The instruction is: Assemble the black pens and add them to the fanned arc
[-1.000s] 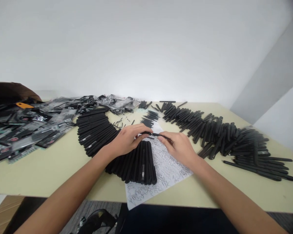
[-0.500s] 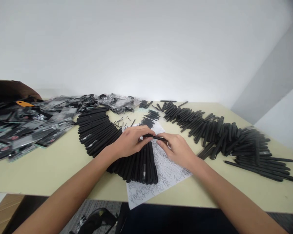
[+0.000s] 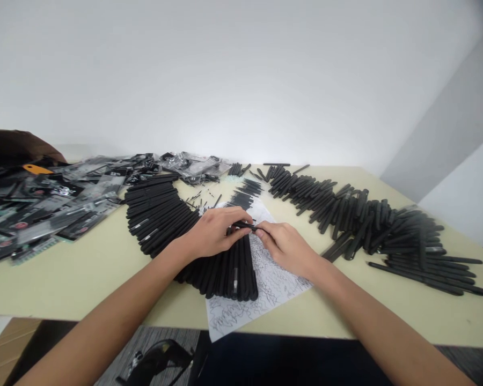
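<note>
Just between the two hands a slim black pen (image 3: 244,225) is held, matte and round-bodied, a thin straight stick of dark plastic. Its long axis runs from one hand to the other, roughly level and crosswise to the person's forearms; only a short stretch shows between the fingers, and which end is the tip I cannot tell.

The left hand (image 3: 214,234) is curled, its thumb and fingertips pinched on the pen's left end, the other fingers folded loosely over it. The right hand (image 3: 286,245) is likewise half closed, thumb and forefinger gripping the right end.

Under the left hand and nearer than it lies a tight row of pens (image 3: 225,271), side by side, the same dull black, some with a small silver band. That row curves away to the left of the left hand in a long fan (image 3: 155,214). Under the right hand lies a white sheet of paper (image 3: 274,279), flat, covered in dark scribbled loops, one corner hanging over the near edge of the pale yellow-green table (image 3: 84,268).

Beyond the hands lies a small bunch of thinner black rods (image 3: 246,194). To the right of the right hand sprawls a loose heap of black pens (image 3: 366,220), lying at mixed angles. Far to the left of the left hand are glossy, crinkled plastic packets (image 3: 52,206), grey and black.
</note>
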Tool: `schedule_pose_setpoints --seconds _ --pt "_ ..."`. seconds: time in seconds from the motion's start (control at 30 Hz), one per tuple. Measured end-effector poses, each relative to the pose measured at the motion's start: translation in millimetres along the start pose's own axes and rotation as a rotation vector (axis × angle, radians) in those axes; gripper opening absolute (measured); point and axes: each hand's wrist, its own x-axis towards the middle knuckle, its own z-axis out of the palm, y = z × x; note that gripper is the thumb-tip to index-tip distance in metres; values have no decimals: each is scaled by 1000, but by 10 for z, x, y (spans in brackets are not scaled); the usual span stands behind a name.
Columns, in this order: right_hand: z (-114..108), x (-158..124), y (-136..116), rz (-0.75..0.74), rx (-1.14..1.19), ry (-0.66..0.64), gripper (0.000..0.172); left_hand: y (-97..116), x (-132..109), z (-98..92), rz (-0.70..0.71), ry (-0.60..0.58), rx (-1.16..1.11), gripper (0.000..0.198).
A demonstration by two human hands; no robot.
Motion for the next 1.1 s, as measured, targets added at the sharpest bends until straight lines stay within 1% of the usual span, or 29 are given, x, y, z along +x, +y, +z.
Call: schedule_pose_setpoints --seconds 0.1,0.2,0.4,0.47,0.53,0.6,0.7,0.77,0.87,0.9,0.93,1.0,1.1 --pt "9 3 17 -15 -6 -8 25 20 1 -2 62 -29 23 21" --pt "24 9 38 -46 -34 6 23 41 5 6 88 -31 38 23" --pt "17 6 18 -61 -115 116 25 76 23 42 64 8 94 32" --pt "-1 2 -7 -54 -108 124 26 71 24 45 51 8 101 32" --pt "-15 -2 -22 -31 -86 94 30 51 19 33 39 4 111 32" --pt "-19 -3 -16 14 -76 56 38 18 11 9 36 4 119 32" --pt "-16 6 25 74 -28 57 45 -37 -3 -34 43 18 126 31" --pt "-19 17 48 82 51 83 40 -63 -8 -55 45 21 128 32" --pt "-38 27 51 121 178 163 19 -76 -9 -69 38 21 114 31" --pt "-46 27 45 140 210 196 18 -75 -9 -70 34 25 109 31" --pt "-53 25 40 154 237 217 22 -73 -8 -71 33 29 105 30" --pt "-59 22 36 180 284 210 30 -68 -7 -73 37 33 98 29" --pt "-44 23 59 244 370 146 60 -64 -5 -81 51 31 98 29"
